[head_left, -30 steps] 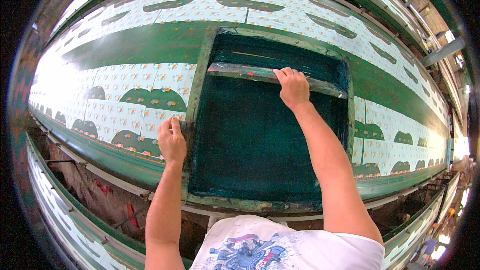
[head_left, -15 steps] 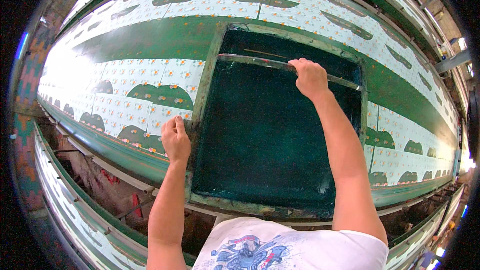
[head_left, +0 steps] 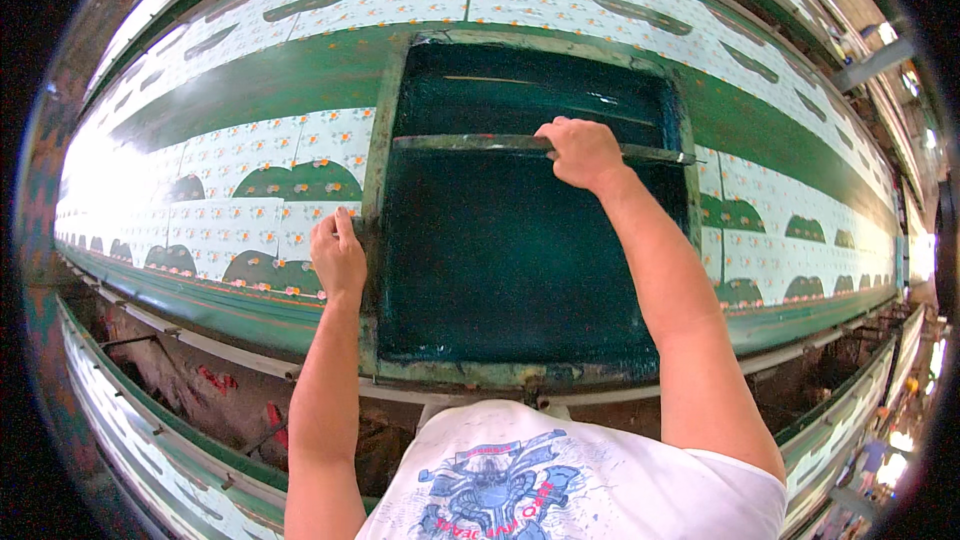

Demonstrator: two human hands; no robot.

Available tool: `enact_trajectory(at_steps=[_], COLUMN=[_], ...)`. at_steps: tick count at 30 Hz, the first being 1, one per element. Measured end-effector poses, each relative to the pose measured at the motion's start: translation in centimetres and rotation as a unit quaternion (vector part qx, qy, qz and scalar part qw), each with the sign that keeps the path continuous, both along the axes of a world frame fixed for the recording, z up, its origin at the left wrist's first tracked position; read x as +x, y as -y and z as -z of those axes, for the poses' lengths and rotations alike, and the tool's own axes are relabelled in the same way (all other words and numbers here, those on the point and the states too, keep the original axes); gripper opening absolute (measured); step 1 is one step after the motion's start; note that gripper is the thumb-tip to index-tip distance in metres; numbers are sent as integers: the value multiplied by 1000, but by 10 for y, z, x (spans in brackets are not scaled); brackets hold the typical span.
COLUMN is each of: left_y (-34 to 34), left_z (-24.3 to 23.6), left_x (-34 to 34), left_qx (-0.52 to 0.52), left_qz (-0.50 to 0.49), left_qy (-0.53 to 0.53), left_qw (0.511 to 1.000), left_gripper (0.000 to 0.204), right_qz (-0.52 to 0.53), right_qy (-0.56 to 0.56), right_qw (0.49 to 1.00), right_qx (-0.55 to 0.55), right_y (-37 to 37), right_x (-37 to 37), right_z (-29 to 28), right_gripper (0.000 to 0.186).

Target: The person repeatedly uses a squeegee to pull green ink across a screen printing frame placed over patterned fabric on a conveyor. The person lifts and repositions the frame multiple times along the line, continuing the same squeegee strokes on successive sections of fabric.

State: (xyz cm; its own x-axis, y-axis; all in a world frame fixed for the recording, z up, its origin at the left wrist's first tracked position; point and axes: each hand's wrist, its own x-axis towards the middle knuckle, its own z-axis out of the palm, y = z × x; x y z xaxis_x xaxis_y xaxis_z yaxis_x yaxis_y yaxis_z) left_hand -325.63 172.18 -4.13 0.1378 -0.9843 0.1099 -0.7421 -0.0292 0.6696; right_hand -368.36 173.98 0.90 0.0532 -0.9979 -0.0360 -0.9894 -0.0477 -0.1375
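A large screen frame [head_left: 386, 120] coated in dark teal ink lies across a long green table. My right hand [head_left: 582, 150] is closed on a long narrow squeegee bar [head_left: 460, 142], which spans the upper part of the screen. My left hand [head_left: 338, 250] is at the frame's left edge with curled fingers, closed around something too hidden to make out. Rows of white flower-printed pieces [head_left: 330, 130], with dark green scalloped shapes, lie on the table to either side of the screen and beyond it.
A rail [head_left: 250, 370] runs along the near table edge. Parallel long tables [head_left: 150, 440] with printed pieces show at the lower left and right. A metal beam [head_left: 875, 62] stands at the upper right, and small indistinct clutter [head_left: 880, 460] is at the far lower right.
My right hand and the squeegee moved toward the screen's far edge, then back a little toward me. My left hand stays by the frame's left edge. The whole view shifts slightly.
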Motion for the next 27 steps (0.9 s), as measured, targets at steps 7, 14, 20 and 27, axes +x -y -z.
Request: enact_trajectory(at_steps=[7,14,20,27], left_y=[-2,4,2,4], left_z=[-4,4,8,12], left_x=[1,9,11,11], left_qx=[3,28,32,41], left_qz=[27,57,57,60], left_qy=[-49,-57,-72,4], left_qw=[998,996,995,997], left_gripper=[54,57,58,58], right_qz=[-3,-1,4,-11], right_qy=[6,12,13,27], right_qw=[1000,999,999,999], right_qx=[-18,-31,-31,-42], right_y=[-116,-227,-288,-313], right_x=[61,126,164,175], right_z=[-2,-4,-5,-1], right_gripper=[25,29,38,64])
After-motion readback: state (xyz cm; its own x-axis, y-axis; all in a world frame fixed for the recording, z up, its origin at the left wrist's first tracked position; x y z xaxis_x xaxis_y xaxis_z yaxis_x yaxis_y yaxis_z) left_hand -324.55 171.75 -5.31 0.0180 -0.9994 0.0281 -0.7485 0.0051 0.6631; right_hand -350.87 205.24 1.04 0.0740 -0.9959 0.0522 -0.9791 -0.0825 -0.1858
